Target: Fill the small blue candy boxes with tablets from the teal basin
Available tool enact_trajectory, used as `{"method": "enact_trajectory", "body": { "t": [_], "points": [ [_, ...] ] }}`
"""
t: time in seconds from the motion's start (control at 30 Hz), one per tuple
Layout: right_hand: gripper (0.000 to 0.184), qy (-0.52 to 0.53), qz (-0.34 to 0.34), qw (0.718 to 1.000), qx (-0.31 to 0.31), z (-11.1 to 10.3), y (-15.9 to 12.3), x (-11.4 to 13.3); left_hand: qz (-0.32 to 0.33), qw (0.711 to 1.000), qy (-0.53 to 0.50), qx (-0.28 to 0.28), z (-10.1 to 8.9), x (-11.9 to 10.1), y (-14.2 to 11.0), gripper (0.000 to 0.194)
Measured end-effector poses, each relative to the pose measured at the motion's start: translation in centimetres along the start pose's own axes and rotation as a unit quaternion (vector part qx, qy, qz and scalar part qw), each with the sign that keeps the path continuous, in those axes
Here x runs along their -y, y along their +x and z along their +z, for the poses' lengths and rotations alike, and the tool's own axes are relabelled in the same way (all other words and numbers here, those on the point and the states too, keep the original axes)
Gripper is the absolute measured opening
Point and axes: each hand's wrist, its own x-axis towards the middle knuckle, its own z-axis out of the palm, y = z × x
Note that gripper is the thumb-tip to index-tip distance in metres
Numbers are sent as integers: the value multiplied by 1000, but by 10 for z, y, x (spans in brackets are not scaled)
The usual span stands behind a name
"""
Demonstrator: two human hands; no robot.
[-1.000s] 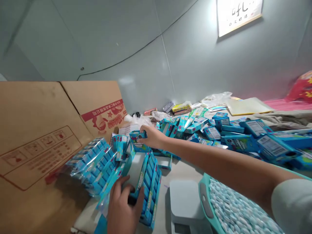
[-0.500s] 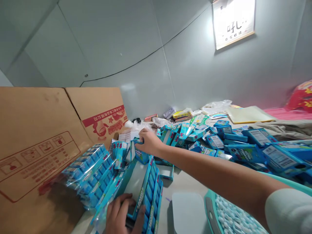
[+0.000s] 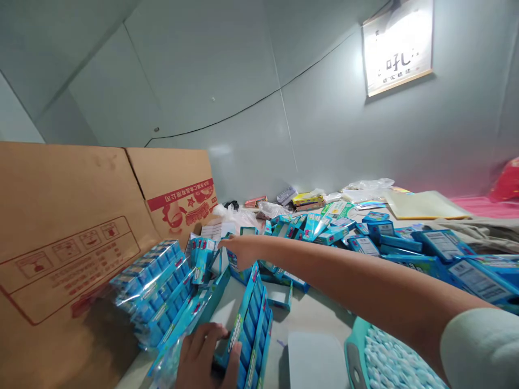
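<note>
Long blue display boxes [image 3: 233, 346] stand in front of me, one with a bare white inside and others beside it filled with small blue boxes. My left hand [image 3: 205, 354] grips the near end of the open one, thumb outside its printed wall and fingers inside. At its far end my right hand [image 3: 242, 251] is closed on a small blue box [image 3: 239, 270], partly hidden by the fingers. Left of these, blue boxes in clear film [image 3: 154, 292] are stacked in rows. Several small blue boxes [image 3: 203, 259] stand upright just beyond that stack.
A large cardboard carton [image 3: 65, 232] rises on the left. Many loose blue boxes [image 3: 360, 246] are heaped at the right. A teal basket [image 3: 359, 346] of wrapped sweets and a pale lid-like piece [image 3: 316, 359] lie near my right forearm. Plastic bags [image 3: 367, 189] are at the back.
My right hand has dipped slightly toward the far end of the open display box with the small blue box. My left hand keeps its grip. The view has shifted a little.
</note>
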Motion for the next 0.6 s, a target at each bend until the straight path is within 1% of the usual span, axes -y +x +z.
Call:
{"method": "enact_trajectory", "body": {
  "t": [0.07,0.1,0.2,0.27,0.37,0.43,0.5,0.53,0.6],
  "points": [
    [92,-13,-4,1000,10,-1,4,-2,12,1000,5,9,-1,1,0,17],
    [88,-20,-9,1000,15,-1,5,-3,18,1000,7,11,-2,1,1,17],
    [69,-39,-20,999,30,0,7,-4,33,999,12,6,-2,0,2,18],
    [60,-44,-12,998,36,1,8,-3,39,999,17,-3,-2,0,3,19],
    [57,-33,16,999,26,5,8,2,34,999,18,-8,-2,-1,5,18],
    [58,-5,31,1000,-4,7,6,0,26,1000,5,-1,-4,-2,5,18],
    [56,36,55,996,-59,9,-3,-9,0,1000,-6,-6,-8,-6,3,24],
    [52,55,76,991,-92,10,-10,-18,-32,999,-15,-23,-10,-9,2,30],
    [40,79,137,975,-154,17,-33,-41,-116,990,-43,-63,-12,-17,0,39]
  ]
}}
